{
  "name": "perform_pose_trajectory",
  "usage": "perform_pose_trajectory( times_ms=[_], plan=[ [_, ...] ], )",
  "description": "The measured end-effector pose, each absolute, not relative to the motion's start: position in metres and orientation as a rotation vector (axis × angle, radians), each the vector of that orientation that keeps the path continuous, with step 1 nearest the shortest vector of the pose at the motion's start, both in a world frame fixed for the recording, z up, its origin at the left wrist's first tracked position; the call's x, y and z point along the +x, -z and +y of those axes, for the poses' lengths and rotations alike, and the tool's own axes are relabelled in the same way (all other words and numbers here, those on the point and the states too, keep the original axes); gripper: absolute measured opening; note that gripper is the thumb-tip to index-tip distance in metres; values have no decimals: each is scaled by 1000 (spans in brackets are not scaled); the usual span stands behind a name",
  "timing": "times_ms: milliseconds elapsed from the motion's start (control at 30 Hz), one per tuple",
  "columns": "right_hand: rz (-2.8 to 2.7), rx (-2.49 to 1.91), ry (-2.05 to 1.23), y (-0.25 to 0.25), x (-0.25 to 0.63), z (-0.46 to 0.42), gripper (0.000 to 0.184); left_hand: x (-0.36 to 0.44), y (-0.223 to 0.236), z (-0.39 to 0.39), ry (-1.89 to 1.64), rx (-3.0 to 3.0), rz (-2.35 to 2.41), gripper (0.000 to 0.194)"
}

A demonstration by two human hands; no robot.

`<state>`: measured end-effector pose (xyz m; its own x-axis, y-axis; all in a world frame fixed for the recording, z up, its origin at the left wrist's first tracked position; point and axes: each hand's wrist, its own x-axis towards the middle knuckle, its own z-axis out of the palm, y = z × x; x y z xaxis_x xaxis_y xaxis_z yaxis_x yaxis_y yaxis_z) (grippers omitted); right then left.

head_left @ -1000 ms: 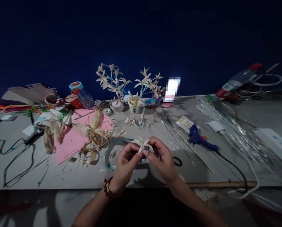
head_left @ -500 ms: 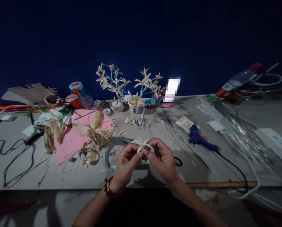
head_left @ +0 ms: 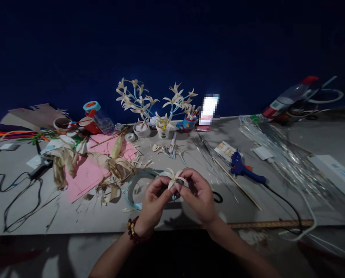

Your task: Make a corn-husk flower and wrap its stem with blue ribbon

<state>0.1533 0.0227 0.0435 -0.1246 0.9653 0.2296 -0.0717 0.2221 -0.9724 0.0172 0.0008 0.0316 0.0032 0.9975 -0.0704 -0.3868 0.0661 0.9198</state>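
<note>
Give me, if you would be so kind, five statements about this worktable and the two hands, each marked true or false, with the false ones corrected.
1. The bare left hand and the bare right hand both hold a star-shaped cream flower. True.
2. The dark red beaded bracelet is on the right wrist. False: the bracelet is on the left wrist.
3. The right hand grips the dark blue plastic glue gun. False: the glue gun lies to the right of that hand, untouched.
4. Flat pink paper sheets lie to the left of the left hand. True.
5. Cream flowers on light blue stems stand beyond the hands. True.
</note>
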Motion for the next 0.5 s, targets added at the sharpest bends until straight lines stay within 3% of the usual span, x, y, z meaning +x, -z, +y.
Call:
perform_pose_trajectory(
  times_ms=[500],
  plan=[
    [-1354, -916, -1134, -45, 153, 23, 6, 15, -30, 2, -1368, 940, 952, 12]
  ],
)
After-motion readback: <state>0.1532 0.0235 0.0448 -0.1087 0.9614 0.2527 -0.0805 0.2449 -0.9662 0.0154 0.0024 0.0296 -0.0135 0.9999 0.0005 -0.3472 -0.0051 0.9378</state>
